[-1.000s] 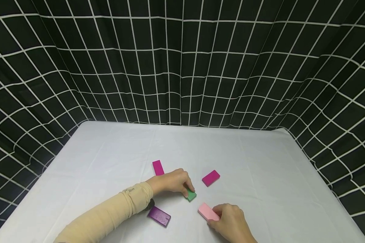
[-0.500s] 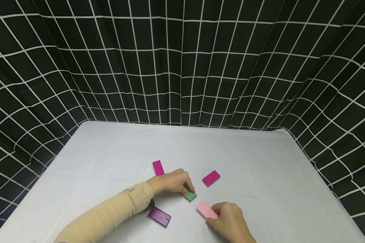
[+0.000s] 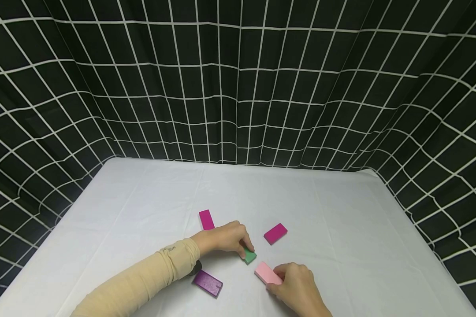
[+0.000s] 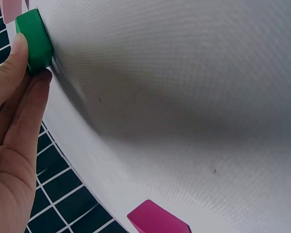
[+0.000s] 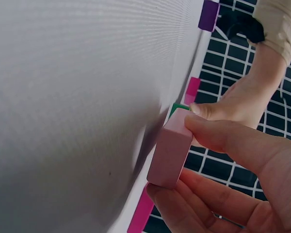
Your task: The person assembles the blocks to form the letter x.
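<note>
Near the middle of the table, my left hand point(image 3: 228, 237) pinches a green block point(image 3: 249, 256) between thumb and fingers. The left wrist view shows the green block point(image 4: 35, 41) low against the white cloth, thumb on one side and fingertips at its lower end. To the right and nearer to me, my right hand point(image 3: 297, 286) grips a light pink block point(image 3: 268, 273) by its sides. In the right wrist view this pink block point(image 5: 170, 150) sits between thumb and fingers, with the green block point(image 5: 177, 108) partly hidden behind it. A small gap separates the two blocks in the head view.
A magenta block point(image 3: 275, 233) lies beyond the hands to the right. Another magenta block point(image 3: 206, 219) is partly covered by the left wrist. Beside the left forearm lies a purple block point(image 3: 208, 283). A white cloth covers the table point(image 3: 333, 198); a dark gridded curtain point(image 3: 238, 88) surrounds it.
My right hand has slid the pink block slightly left and away from me, closer to the green block. The left hand and green block have stayed in place.
</note>
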Demonstrator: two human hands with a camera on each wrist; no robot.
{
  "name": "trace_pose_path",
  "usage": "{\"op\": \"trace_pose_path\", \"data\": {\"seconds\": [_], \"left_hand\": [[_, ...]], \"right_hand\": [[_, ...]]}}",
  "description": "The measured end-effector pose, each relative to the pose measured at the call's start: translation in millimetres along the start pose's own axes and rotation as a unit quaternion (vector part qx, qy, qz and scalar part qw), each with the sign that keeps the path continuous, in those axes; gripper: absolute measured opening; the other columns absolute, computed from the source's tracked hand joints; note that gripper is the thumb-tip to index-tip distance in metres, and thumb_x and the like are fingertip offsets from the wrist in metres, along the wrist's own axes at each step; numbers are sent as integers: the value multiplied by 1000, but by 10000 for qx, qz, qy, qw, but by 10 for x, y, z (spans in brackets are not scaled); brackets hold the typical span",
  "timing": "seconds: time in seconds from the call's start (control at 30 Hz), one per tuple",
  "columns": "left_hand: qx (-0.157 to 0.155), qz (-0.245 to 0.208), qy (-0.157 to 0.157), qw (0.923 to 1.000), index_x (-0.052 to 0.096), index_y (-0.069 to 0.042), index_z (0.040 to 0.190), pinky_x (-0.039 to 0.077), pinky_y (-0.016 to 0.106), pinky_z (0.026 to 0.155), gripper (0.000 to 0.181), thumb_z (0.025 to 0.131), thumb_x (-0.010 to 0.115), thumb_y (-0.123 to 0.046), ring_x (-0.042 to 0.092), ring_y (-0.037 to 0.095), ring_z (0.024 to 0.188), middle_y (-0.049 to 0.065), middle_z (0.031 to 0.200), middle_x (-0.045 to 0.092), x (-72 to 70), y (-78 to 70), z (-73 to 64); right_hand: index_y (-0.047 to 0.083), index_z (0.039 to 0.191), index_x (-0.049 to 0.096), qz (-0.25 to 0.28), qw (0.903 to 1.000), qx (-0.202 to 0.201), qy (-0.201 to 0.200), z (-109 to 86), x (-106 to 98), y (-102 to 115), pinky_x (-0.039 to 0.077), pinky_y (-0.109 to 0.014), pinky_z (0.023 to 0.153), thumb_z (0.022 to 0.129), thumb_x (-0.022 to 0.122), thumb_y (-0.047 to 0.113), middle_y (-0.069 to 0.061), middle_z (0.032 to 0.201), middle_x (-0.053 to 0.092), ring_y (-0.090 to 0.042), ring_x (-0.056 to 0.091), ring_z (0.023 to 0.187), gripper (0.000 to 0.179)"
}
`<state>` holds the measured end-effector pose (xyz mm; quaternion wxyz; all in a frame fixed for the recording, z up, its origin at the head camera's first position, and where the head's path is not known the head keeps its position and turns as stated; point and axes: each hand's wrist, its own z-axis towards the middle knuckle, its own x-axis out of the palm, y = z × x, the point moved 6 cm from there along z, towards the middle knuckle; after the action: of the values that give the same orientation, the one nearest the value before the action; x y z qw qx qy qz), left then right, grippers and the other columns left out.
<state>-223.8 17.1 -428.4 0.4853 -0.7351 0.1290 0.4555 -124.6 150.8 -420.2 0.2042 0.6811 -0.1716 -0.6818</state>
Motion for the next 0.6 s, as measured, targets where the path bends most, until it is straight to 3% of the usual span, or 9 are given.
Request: {"op": "trace_pose_path", "data": {"seconds": [0.6], "left_hand": [[72,24,-3,10000,78,-6,97,47,12,74,23,74,82,-7,63,-1,81,1,91,75,-13,-16,-4]], "right_hand": [[-3,84,75,124,9998,80,121,61,27,29,47,-27,57,65,88,11,-1,69,67,-12,49,63,27]]}}
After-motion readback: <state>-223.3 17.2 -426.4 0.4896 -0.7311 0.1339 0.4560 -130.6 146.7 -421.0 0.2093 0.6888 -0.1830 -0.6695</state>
